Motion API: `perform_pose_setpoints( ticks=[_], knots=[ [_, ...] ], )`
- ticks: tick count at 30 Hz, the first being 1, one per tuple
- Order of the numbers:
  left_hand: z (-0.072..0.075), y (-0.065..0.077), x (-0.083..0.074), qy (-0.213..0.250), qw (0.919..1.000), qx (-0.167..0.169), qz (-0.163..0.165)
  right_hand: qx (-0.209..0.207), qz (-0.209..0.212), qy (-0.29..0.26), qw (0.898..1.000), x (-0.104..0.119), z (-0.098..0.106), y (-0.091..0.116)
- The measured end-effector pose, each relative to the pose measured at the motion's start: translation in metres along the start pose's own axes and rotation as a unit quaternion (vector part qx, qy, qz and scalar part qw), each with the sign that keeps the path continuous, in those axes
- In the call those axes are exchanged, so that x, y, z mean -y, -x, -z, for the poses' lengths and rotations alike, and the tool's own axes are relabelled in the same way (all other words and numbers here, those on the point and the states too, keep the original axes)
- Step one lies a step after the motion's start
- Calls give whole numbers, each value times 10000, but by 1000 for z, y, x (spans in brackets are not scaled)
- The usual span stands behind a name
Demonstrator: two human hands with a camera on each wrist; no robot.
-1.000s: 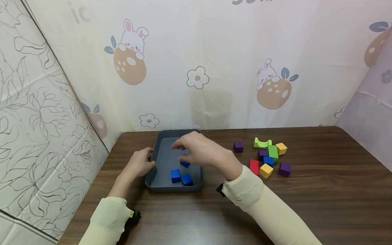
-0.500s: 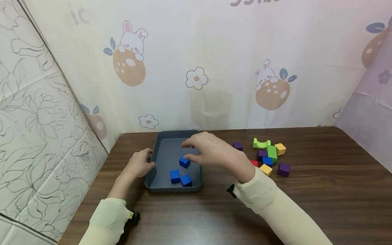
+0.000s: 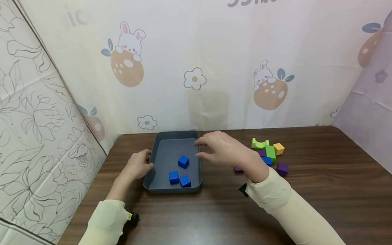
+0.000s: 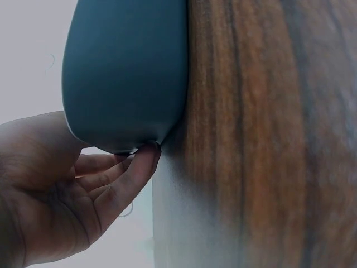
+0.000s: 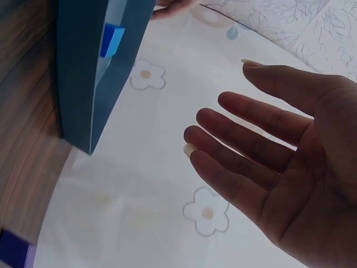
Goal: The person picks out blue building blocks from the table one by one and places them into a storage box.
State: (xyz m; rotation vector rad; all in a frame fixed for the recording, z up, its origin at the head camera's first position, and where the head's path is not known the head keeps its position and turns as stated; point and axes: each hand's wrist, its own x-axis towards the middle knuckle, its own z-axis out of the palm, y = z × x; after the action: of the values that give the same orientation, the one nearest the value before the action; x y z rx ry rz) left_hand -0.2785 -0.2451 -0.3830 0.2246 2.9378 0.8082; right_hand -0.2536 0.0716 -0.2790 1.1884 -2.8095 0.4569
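A dark grey tray (image 3: pixel 173 190) sits on the wooden table with three blue cubes (image 3: pixel 183 161) inside. At its left side, my left hand (image 3: pixel 137 165) holds the rim; in the left wrist view, the fingers of that hand (image 4: pixel 83 195) bend against the outer wall (image 4: pixel 125 72), and the thumb is hidden behind it. My right hand (image 3: pixel 226 150) hovers beside the tray's right rim with nothing in it. Its fingers (image 5: pixel 245 142) are spread and gently bent in the right wrist view, apart from the tray wall (image 5: pixel 78 84).
Right of the tray lie a light green arch (image 3: pixel 260 144), a green block (image 3: pixel 270 153), a yellow block (image 3: pixel 279 148), a blue block (image 3: pixel 266 160) and several purple blocks (image 3: pixel 282 169). My right arm covers part of this group. A patterned curtain (image 3: pixel 226 60) hangs behind the table (image 3: pixel 337 173).
My right hand has moved right, from over the tray to past its right rim, uncovering the third blue cube and hiding some loose blocks. My left hand has stayed on the tray.
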Motion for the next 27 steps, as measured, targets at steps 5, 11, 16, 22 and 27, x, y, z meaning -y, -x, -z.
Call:
perform_pose_setpoints(
  ticks=[5, 11, 16, 22, 27],
  knots=[
    [0, -1, 0, 34, 10000, 26, 75, -13, -172, -26, 9998, -10, 4, 9],
    [0, -1, -1, 48, 9999, 60, 106, -44, -363, -47, 9993, -25, 8, 22],
    [0, -1, -1, 28, 9999, 32, 105, -97, -444, -36, 9990, -34, 12, 31],
    [0, -1, -1, 29, 9999, 25, 93, -134, -490, 23, 9987, -46, 14, 40],
    [0, -1, 0, -1, 10000, 22, 31, -140, -570, 19, 9983, -54, 17, 48]
  ],
)
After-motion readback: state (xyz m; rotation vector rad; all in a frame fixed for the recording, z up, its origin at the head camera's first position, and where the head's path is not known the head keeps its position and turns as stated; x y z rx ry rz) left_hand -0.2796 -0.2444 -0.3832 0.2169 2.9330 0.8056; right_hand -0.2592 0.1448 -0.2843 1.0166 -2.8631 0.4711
